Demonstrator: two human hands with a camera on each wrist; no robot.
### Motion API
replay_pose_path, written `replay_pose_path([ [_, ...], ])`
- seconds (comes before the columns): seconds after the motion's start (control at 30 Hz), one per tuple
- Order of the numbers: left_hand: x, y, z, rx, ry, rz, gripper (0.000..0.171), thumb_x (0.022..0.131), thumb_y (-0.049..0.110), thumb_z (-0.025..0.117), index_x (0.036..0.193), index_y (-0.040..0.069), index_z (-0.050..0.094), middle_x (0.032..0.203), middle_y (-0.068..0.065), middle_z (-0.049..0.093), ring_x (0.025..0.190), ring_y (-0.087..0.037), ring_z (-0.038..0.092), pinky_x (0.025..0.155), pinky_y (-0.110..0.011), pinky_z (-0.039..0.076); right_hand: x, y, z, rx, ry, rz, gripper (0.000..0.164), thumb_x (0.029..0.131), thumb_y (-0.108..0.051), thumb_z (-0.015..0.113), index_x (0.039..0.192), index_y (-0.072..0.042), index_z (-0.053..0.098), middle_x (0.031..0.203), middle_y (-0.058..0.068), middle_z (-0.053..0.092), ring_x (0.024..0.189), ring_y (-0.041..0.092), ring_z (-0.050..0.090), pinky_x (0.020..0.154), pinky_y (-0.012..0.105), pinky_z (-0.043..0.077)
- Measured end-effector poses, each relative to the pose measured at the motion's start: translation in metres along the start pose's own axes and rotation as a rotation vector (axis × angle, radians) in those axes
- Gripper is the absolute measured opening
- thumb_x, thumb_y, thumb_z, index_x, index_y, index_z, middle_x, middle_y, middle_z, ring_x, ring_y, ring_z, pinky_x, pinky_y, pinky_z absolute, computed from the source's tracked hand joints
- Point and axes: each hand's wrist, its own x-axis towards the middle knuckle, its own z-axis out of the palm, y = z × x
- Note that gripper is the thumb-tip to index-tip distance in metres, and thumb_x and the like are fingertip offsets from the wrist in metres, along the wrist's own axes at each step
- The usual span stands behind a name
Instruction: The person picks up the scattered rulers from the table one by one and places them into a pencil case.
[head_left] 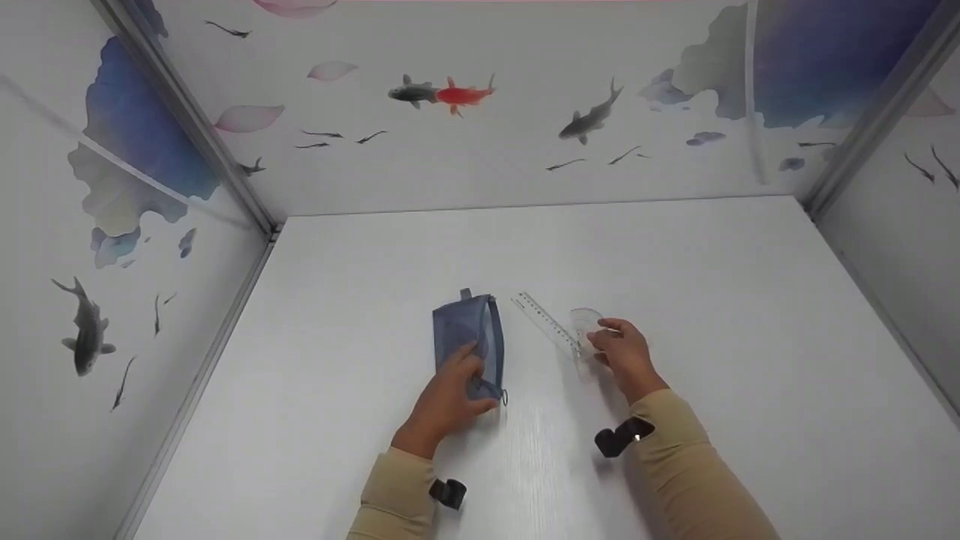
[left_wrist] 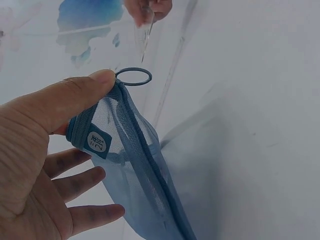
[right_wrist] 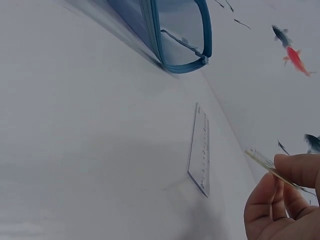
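Note:
A blue mesh zip pouch (head_left: 456,324) stands before my left hand (head_left: 450,394), which grips its near end between thumb and fingers. Its zippered mouth gapes to the right, as the right wrist view shows. From the pouch's near corner sticks a small zipper pull ring (left_wrist: 134,76). To the right, my right hand (head_left: 626,352) pinches a clear plastic protractor (head_left: 583,316) between thumb and fingers; it is seen nearly edge-on in the right wrist view. A clear ruler (right_wrist: 199,152) with black markings lies on the table between the pouch and that hand.
The white table (head_left: 360,255) is bounded by a back wall (head_left: 525,172) and side walls printed with fish and blue leaves. Each sleeved wrist carries a black camera mount (head_left: 624,437).

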Motion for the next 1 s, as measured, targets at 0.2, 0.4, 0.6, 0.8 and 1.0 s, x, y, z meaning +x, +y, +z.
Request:
replay_pose_path([
  [0.2, 0.000, 0.000, 0.001, -0.015, -0.002, -0.004, 0.036, 0.077, 0.023, 0.082, 0.096, 0.013, 0.054, 0.152, -0.015, 0.035, 0.135, -0.039, 0.039, 0.098, -0.047, 0.044, -0.002, -0.001, 0.009, -0.006, -0.014, -0.008, 0.048, 0.096, -0.012, 0.054, 0.140, -0.002, 0.040, 0.128, 0.017, 0.050, 0.112, 0.025, 0.050, 0.095, 0.035, 0.045],
  [0.4, 0.000, 0.000, 0.001, -0.021, 0.000, 0.010, 0.035, 0.076, 0.022, 0.082, 0.093, 0.013, 0.052, 0.151, -0.016, 0.036, 0.136, -0.038, 0.039, 0.096, -0.045, 0.045, -0.002, 0.000, 0.018, -0.005, -0.037, -0.036, 0.047, 0.095, -0.010, 0.057, 0.138, 0.001, 0.043, 0.119, 0.015, 0.055, 0.103, 0.024, 0.053, 0.087, 0.032, 0.046],
  [0.6, 0.000, -0.001, 0.000, -0.024, -0.003, 0.015, 0.036, 0.077, 0.022, 0.082, 0.093, 0.013, 0.051, 0.151, -0.017, 0.036, 0.136, -0.038, 0.038, 0.094, -0.044, 0.045, -0.001, -0.001, 0.028, -0.019, -0.068, -0.054, 0.046, 0.094, -0.010, 0.058, 0.137, 0.002, 0.044, 0.113, 0.014, 0.055, 0.099, 0.025, 0.054, 0.082, 0.030, 0.047],
  [0.8, -0.001, 0.002, 0.000, -0.018, -0.007, -0.008, 0.036, 0.076, 0.021, 0.083, 0.095, 0.013, 0.053, 0.152, -0.016, 0.036, 0.136, -0.037, 0.039, 0.097, -0.046, 0.045, -0.003, -0.004, 0.037, -0.033, -0.090, -0.039, 0.044, 0.094, -0.009, 0.059, 0.135, 0.000, 0.046, 0.114, 0.014, 0.056, 0.093, 0.021, 0.055, 0.081, 0.030, 0.047],
  [1.0, 0.000, 0.002, 0.001, -0.007, -0.012, -0.003, 0.036, 0.076, 0.022, 0.083, 0.095, 0.014, 0.054, 0.152, -0.014, 0.036, 0.137, -0.036, 0.038, 0.099, -0.046, 0.044, -0.007, -0.007, 0.047, -0.053, -0.121, -0.047, 0.043, 0.092, -0.008, 0.061, 0.133, 0.000, 0.047, 0.114, 0.014, 0.056, 0.091, 0.022, 0.055, 0.080, 0.031, 0.048],
])
